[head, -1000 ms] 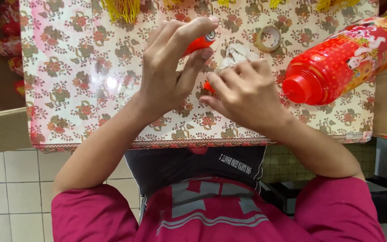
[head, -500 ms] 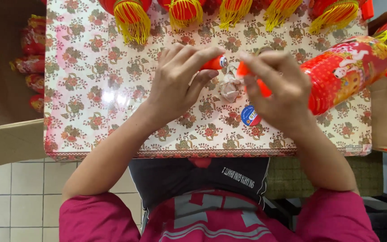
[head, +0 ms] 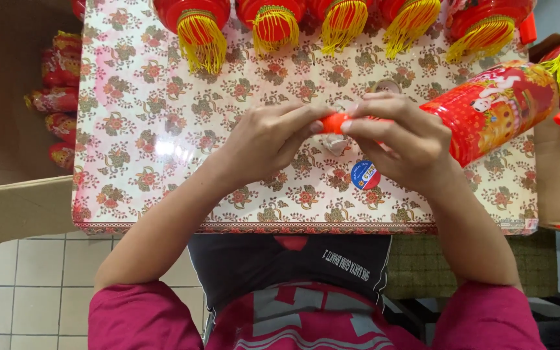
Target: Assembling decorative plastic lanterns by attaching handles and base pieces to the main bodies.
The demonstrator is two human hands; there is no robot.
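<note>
The left hand [head: 264, 139] and the right hand [head: 400, 139] meet over the middle of the surface [head: 131, 129], fingertips closed from both sides on a small orange piece [head: 335, 122]. It lies directly between the two hands, raised a little above the flowered cloth, and its long axis seems to run left to right, from one hand into the other, though most of it is hidden under the fingers, so its full shape cannot be told. Neither hand is clearly nearer; both pinch it at its ends. Just beneath the hands lies a small pale object [head: 338, 146], partly covered, and beside it, toward the person, a round blue and red sticker [head: 365, 175]. A red printed cylinder lantern [head: 497, 107] lies on its side just beyond the right hand, its near end behind the knuckles. Along the far edge hangs a row of red lanterns with yellow tassels [head: 196, 39].
</note>
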